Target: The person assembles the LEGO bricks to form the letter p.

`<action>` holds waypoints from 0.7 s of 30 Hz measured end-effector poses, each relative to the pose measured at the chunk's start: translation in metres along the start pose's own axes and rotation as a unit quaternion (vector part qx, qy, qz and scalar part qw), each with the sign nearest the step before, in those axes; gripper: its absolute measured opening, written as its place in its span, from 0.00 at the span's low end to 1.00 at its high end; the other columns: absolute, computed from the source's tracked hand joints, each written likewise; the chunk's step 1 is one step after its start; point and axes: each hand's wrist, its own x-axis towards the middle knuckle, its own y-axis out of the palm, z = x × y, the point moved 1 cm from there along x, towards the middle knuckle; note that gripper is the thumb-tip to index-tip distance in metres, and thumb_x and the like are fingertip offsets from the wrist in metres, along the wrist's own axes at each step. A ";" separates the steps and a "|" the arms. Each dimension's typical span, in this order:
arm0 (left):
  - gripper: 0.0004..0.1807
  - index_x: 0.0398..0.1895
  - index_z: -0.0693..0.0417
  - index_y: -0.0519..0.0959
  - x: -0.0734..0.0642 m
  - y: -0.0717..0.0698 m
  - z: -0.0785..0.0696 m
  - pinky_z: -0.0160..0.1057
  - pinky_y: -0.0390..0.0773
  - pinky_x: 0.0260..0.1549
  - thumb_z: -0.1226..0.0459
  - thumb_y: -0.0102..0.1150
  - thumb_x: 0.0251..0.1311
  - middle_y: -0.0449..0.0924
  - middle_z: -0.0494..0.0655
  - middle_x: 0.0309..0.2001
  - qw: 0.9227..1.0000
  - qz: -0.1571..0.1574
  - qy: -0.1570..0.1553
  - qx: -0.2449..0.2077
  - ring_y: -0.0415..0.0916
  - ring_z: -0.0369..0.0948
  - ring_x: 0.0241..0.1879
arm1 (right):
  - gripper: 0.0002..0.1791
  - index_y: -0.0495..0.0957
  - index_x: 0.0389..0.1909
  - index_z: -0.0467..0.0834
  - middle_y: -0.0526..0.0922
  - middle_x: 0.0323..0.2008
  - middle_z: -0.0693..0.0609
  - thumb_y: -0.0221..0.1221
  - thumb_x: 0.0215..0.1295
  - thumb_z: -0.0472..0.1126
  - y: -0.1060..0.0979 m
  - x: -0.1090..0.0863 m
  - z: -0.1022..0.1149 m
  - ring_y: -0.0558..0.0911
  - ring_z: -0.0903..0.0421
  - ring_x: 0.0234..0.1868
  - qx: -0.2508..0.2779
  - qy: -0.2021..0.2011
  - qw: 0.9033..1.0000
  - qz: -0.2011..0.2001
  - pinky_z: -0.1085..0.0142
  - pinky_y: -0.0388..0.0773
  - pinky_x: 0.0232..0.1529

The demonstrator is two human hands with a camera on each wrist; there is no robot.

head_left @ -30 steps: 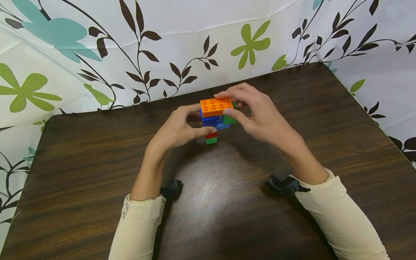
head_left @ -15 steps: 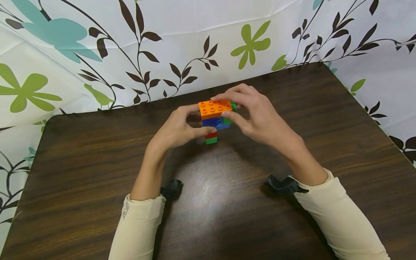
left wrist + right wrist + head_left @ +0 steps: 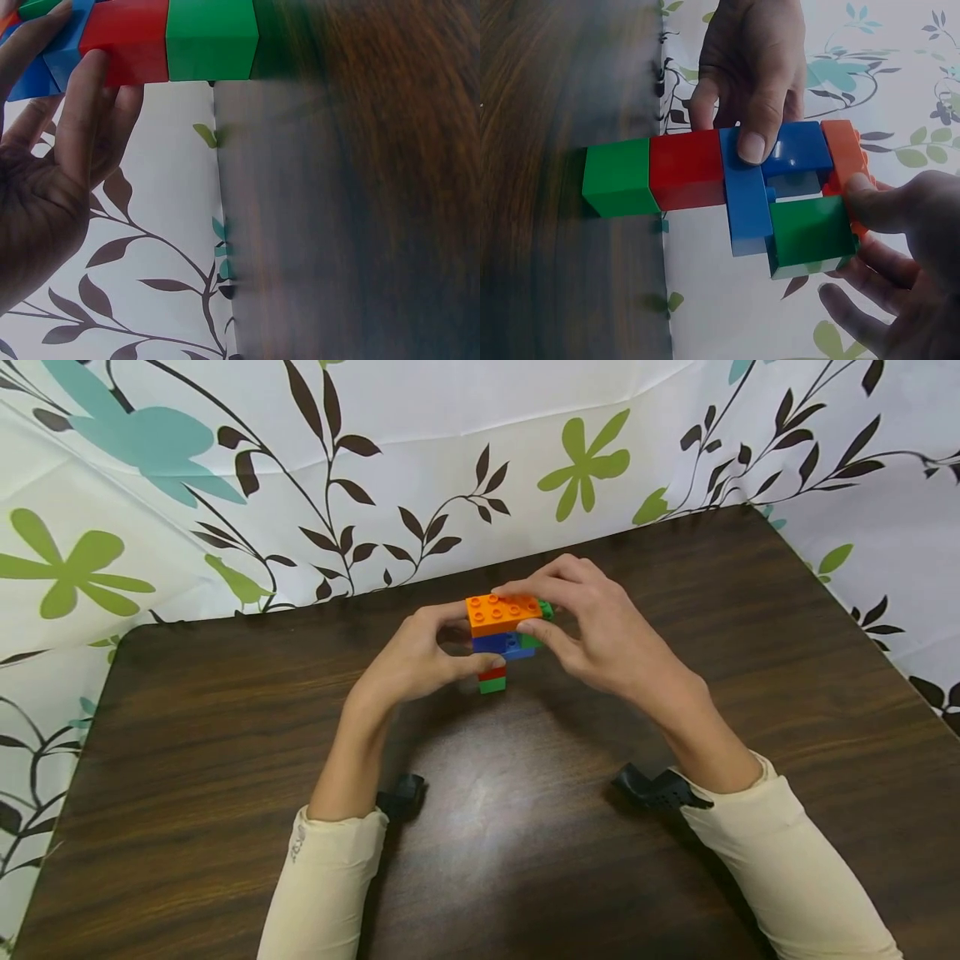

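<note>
A stack of toy building bricks stands on the dark table, within both hands' reach. A green brick (image 3: 492, 685) is at its foot, with a red brick (image 3: 688, 169) directly above. Higher up are a wide blue brick (image 3: 746, 214), a second blue brick (image 3: 799, 146) and another green brick (image 3: 814, 232), side by side with a gap between. An orange brick (image 3: 498, 615) with studs lies across the top. My left hand (image 3: 420, 652) grips the blue and red part, thumb in front, fingers behind. My right hand (image 3: 600, 627) pinches the orange brick between thumb and fingers.
The dark wood-grain table (image 3: 225, 777) ends at a patterned curtain (image 3: 450, 460) behind the stack. Black wrist devices, such as the one on the right (image 3: 652, 787), sit at both cream sleeves (image 3: 787, 852).
My right hand has shifted the orange brick slightly left and toward me, showing more of the upper green brick's studs. My left hand keeps its grip; the head view has shifted a little.
</note>
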 end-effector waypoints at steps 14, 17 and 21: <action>0.27 0.63 0.49 0.83 0.000 0.003 -0.001 0.51 0.83 0.59 0.58 0.79 0.62 0.90 0.46 0.52 1.000 0.000 -0.004 -0.005 0.86 0.46 0.54 | 0.22 0.82 0.69 0.52 0.80 0.60 0.44 0.65 0.77 0.41 -0.002 -0.005 0.007 0.73 0.44 0.62 -0.059 0.026 0.998 0.016 0.46 0.81 0.56; 0.27 0.64 0.49 0.83 0.000 0.002 -0.002 0.51 0.83 0.60 0.59 0.79 0.62 0.90 0.47 0.53 1.000 0.002 -0.008 -0.006 0.85 0.46 0.55 | 0.24 0.80 0.71 0.53 0.80 0.62 0.44 0.65 0.77 0.40 -0.005 -0.004 0.007 0.73 0.43 0.63 -0.059 0.031 0.997 0.036 0.43 0.80 0.60; 0.28 0.65 0.50 0.82 0.000 0.001 0.000 0.52 0.82 0.63 0.59 0.78 0.63 0.89 0.47 0.56 1.000 0.007 -0.014 -0.018 0.84 0.46 0.57 | 0.35 0.73 0.77 0.57 0.78 0.68 0.44 0.69 0.72 0.36 -0.007 -0.004 0.003 0.74 0.42 0.66 -0.055 0.042 0.994 0.085 0.40 0.81 0.62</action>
